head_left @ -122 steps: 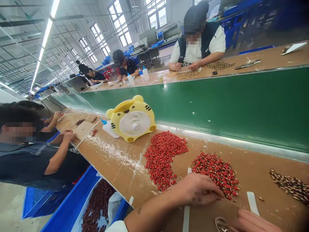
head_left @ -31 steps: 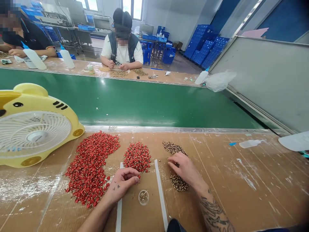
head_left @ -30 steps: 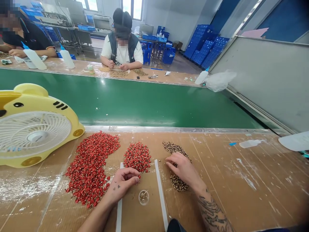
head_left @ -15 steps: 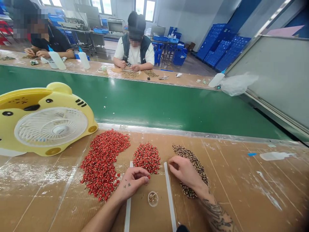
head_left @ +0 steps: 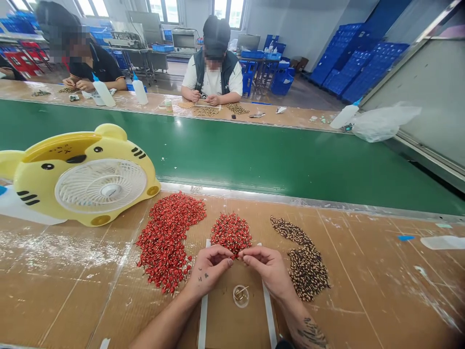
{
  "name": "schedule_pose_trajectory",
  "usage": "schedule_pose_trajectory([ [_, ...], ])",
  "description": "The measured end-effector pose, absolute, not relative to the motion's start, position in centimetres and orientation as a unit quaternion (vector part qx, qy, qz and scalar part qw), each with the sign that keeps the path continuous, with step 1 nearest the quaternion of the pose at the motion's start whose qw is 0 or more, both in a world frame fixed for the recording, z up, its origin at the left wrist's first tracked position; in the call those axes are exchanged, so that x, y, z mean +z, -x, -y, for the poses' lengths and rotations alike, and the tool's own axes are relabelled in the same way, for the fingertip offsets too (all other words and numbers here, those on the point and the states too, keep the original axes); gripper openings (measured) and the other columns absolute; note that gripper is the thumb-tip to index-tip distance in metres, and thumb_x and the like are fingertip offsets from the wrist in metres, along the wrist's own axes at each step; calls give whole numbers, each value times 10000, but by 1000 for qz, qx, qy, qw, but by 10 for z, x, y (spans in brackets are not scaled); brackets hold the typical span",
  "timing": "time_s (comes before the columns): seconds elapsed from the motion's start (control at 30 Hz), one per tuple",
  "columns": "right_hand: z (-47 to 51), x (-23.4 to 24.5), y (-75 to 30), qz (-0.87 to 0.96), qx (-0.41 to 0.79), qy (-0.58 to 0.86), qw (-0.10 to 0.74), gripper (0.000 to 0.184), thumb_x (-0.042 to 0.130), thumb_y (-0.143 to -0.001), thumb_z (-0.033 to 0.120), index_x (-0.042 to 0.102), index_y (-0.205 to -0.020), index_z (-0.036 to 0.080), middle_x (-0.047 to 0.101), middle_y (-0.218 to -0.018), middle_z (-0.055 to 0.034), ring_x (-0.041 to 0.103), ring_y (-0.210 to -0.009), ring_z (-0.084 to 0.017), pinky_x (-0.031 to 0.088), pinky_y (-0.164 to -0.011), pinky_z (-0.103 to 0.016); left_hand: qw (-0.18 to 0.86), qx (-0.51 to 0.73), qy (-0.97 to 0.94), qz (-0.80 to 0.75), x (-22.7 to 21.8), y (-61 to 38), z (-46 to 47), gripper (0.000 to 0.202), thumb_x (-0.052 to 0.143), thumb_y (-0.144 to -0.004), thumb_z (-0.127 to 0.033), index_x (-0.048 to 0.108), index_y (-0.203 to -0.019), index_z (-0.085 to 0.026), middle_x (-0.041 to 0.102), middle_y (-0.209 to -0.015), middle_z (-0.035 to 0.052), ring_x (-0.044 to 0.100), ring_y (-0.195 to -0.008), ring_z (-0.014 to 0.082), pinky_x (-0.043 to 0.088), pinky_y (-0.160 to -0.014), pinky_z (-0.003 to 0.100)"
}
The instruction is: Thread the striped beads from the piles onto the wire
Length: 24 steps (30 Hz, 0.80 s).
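Brown bench (head_left: 366, 286) with red piles (head_left: 165, 247), a dark pile (head_left: 308, 271), yellow fan (head_left: 34, 177), seemingly a part-hidden bottle (head_left: 23, 208)

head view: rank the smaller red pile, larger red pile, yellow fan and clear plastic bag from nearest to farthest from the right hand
1. Smaller red pile, just ahead and left of the right hand
2. Larger red pile, off to the left
3. Yellow fan, farther left
4. Clear plastic bag, right, across the green belt
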State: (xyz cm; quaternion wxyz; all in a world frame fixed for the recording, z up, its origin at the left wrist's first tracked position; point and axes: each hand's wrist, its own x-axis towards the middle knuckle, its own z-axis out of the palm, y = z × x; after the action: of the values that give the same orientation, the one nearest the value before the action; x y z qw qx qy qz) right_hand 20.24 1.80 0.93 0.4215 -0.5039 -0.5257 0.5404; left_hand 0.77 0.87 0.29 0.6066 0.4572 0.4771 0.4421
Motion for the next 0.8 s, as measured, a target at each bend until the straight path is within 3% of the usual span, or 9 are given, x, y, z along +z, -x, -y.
schedule_pose_trajectory([
  [0.1, -17, 3, -198, 546, 496, 495, 459, 183, 800, -741, 378, 778, -764, 198, 758, -818, -69, 695, -802, -202, 573, -739, -298, 555, 470, -495, -476, 3, -8, -7, 100, 718, -772, -228, 768, -815, -153, 709, -774, 59, 622, -691, 161, 476, -643, 239],
  [0.23, -11, 1, -193, 569, 461, 502, 460, 213, 760, -788, 403, 768, -777, 190, 735, -775, -65, 674, -684, -179, 564, -621, -271, 491, 475, -563, -466, 5, -7, -3, 93, 692, -819, -211, 778, -835, -178, 738, -816, 79, 654, -747, 182, 504, -694, 260],
  [0.33, -7, 6, -189, 598, 414, 504, 465, 192, 751, -802, 380, 765, -760, 193, 741, -781, -72, 690, -709, -195, 576, -650, -291, 458, 475, -599, -454, 6, -7, -1, 100, 680, -840, -200, 779, -853, -194, 754, -820, 81, 672, -742, 184, 520, -702, 266],
  [0.8, -5, 10, -182, 634, 371, 476, 483, 81, 735, -826, 259, 767, -770, 210, 742, -771, -59, 695, -707, -192, 583, -670, -301, 396, 485, -645, -437, 6, -7, -1, 147, 660, -851, -136, 772, -901, -218, 782, -862, 92, 720, -824, 201, 562, -776, 293],
])
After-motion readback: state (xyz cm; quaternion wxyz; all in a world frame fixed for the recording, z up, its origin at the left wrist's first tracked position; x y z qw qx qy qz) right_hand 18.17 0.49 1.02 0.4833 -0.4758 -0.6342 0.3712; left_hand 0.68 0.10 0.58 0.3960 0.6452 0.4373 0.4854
